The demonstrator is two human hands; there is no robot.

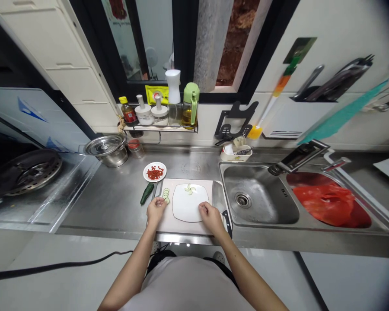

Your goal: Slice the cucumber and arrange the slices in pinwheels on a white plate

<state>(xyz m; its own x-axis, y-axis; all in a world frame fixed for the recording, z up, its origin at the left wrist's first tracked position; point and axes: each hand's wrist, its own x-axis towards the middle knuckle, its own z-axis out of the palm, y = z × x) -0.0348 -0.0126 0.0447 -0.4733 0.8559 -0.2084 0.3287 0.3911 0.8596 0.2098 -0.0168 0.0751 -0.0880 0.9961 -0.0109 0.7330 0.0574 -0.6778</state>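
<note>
Bending the left hand (156,210) over the cucumber slices (166,196) heaped at the left edge of the cutting board (168,223), just beside the white plate (188,209); grip curled onto the heap, pinching a slice or merely touching, cannot tell; right hand (210,216) curled against the plate's near right rim, clasping or only pressing, likewise unclear; best to pin that rim against sliding; lift one slice at a time; lay each overlapping the fanned slices (190,189) at the plate's far side; mind the knife (228,223) lying beside the right wrist.
</note>
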